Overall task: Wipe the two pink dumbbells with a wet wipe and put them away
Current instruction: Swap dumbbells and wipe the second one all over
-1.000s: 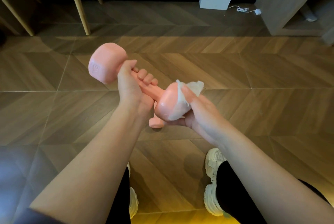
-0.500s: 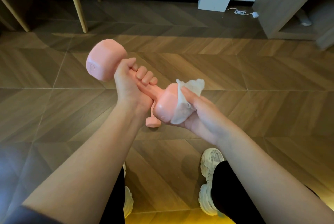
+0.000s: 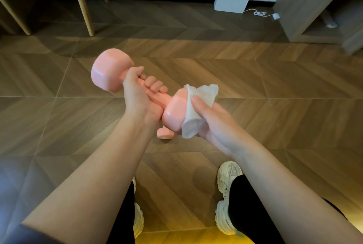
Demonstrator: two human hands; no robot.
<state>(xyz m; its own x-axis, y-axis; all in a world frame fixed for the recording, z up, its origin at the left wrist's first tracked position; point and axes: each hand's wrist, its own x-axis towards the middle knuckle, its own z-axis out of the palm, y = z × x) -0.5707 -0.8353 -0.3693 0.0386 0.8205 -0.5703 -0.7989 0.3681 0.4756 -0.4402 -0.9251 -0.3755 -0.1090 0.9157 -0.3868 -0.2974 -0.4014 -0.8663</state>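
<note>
Second dumbbell (image 3: 164,134) mostly hidden: only one pink end showed on the floor (image 3: 275,86), just below the held dumbbell (image 3: 112,70). That one was in the air, tilted, far head toward 10 o'clock, near head toward 4. Left hand (image 3: 137,96) gripped the handle, fingers curled over it. Right hand (image 3: 214,123) cupped the near head from 4 o'clock, thumb pressing the wet wipe (image 3: 198,104) against it; its fingers lay behind the head, unseen.
</note>
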